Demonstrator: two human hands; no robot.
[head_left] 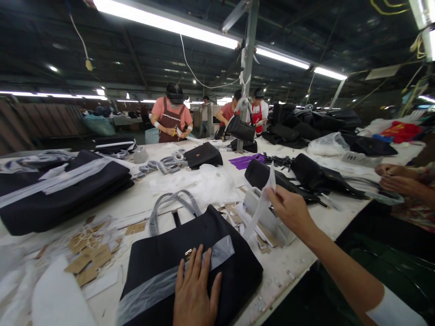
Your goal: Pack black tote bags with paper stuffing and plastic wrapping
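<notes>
Left hand (197, 287) flat, fingers open, steadies a smooth black handbag (170, 249); right hand (291, 207) pinches a translucent white strip (257, 217), best handled gently.

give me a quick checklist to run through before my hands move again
1. Left hand flat on black bag: ok
2. Right hand pinching translucent strip: ok
3. Strip's lower end clear of the grey box: cannot tell, they overlap in view
4. Bag handles wrapped: ok
5. Table around bag free of loose items: not ok, brown tags lie beside it
</notes>
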